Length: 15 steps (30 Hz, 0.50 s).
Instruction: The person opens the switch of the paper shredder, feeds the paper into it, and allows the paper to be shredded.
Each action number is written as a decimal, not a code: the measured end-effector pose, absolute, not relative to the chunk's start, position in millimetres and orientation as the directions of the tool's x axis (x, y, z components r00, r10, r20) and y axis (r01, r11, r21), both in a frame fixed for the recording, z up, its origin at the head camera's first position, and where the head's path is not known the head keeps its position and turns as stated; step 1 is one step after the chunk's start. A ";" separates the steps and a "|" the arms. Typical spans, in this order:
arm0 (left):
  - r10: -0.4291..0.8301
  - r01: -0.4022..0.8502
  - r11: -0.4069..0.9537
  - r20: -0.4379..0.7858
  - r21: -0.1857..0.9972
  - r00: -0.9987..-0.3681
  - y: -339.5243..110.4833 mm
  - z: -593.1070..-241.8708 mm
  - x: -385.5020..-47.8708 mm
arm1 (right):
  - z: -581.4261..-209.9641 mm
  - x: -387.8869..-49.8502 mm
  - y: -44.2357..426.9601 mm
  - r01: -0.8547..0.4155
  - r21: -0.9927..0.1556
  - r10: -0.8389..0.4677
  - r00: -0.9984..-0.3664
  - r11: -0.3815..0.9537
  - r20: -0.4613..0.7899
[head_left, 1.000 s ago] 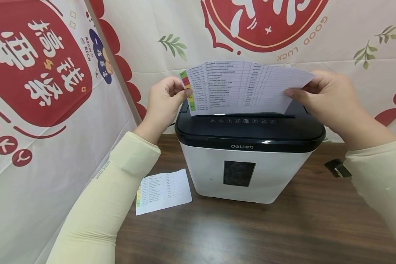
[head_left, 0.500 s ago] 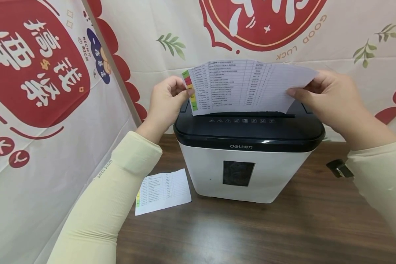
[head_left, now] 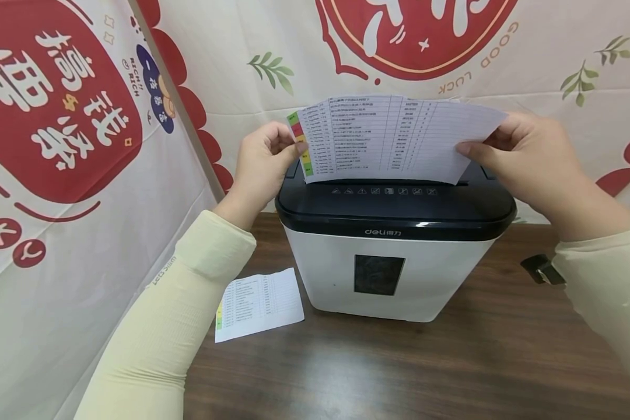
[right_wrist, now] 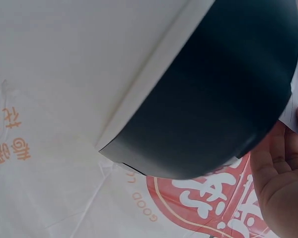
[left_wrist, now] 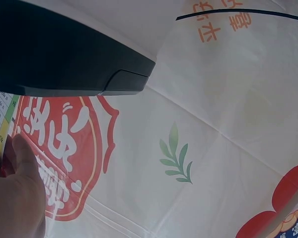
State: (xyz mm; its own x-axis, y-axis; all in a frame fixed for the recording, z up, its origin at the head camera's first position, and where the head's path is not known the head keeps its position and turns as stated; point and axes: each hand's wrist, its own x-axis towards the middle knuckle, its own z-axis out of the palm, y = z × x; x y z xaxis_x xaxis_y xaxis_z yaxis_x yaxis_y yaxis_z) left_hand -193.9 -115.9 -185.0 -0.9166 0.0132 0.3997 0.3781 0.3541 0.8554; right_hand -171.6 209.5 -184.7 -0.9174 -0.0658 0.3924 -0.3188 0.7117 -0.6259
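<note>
paper point(head_left: 370, 143) over shredder point(head_left: 399, 213) | left fingers point(head_left: 279, 133), right fingers point(head_left: 510, 129) pinching paper | loose sheet point(head_left: 273, 312) beside shredder

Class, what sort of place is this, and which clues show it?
Probably a screened-off indoor work corner: printed cloth hangings behind a wood-grain tabletop bearing an apparent paper shredder.

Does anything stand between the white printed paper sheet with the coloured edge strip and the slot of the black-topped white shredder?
Nothing visible does. The left hand and right hand pinch opposite sides of the paper sheet, and its lower edge sits at the slot, though whether it is inside cannot be told.
</note>
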 end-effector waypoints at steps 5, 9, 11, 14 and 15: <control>0.014 0.382 0.355 0.403 0.854 -0.915 -116.2 -186.6 -193.4 | -185.2 -169.6 209.6 -0.321 -0.621 -0.074 -0.918 0.715 0.390; 0.018 0.376 0.354 0.396 0.857 -0.918 -116.6 -186.7 -191.6 | -185.4 -168.4 210.1 -0.325 -0.625 -0.078 -0.918 0.710 0.389; 0.020 0.372 0.356 0.390 0.857 -0.920 -117.0 -186.8 -190.6 | -185.6 -167.8 210.5 -0.329 -0.628 -0.081 -0.917 0.706 0.390; 0.025 0.369 0.366 0.387 0.855 -0.922 -117.6 -187.3 -189.6 | -186.1 -167.0 211.0 -0.333 -0.626 -0.084 -0.916 0.705 0.393; 0.026 0.369 0.368 0.387 0.854 -0.922 -117.5 -187.4 -189.3 | -186.4 -166.7 211.0 -0.336 -0.624 -0.086 -0.914 0.705 0.396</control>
